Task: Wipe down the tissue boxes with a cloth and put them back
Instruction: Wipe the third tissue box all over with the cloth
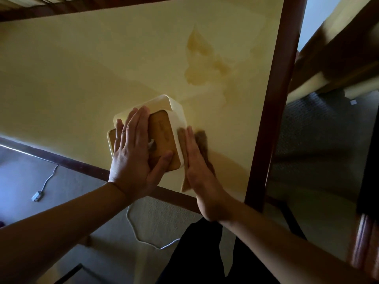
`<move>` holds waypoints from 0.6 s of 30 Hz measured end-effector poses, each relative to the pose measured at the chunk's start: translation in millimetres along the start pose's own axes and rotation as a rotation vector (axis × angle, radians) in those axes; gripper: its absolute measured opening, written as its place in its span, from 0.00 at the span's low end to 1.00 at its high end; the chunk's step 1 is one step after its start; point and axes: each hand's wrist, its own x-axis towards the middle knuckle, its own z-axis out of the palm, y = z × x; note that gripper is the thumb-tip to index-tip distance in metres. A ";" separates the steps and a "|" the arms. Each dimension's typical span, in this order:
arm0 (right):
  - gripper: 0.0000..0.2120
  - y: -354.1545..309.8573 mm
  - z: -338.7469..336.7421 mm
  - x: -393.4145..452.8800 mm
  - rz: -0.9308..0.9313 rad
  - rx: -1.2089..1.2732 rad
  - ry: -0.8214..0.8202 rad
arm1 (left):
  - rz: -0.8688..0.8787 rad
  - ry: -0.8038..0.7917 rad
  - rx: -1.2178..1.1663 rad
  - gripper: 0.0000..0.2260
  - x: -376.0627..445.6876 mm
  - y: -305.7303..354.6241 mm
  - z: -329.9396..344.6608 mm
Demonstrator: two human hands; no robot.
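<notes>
Left hand (136,152) lies flat w/ straight fingers on the wooden lid of the tissue box (174,113), pinning it near the table (82,68) edge at 6 o'clock; keep that pressure so the box won't skid. At 3 o'clock of the box, right hand (195,160), fingers straight, presses the cloth (203,138) vs. the white side wall; probably best to stroke along the wall, then do the remaining faces.

One tissue box (176,117), one cloth (202,138), two hands.
</notes>
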 end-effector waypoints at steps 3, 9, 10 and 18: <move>0.42 6.3 5.0 -23.0 -0.024 -0.036 -0.007 | -0.001 0.002 -0.006 0.42 -0.3 -0.8 0.8; 0.38 -10.6 -7.2 43.0 -0.054 -0.003 0.026 | 0.012 0.012 -0.010 0.42 0.2 -3.3 1.6; 0.35 -16.8 -9.3 60.6 -0.095 -0.048 0.027 | 0.013 0.013 -0.010 0.42 0.3 -3.6 1.7; 0.29 -43.8 -16.3 120.9 -0.068 -0.163 0.068 | -0.004 0.024 -0.019 0.42 0.1 -3.2 2.0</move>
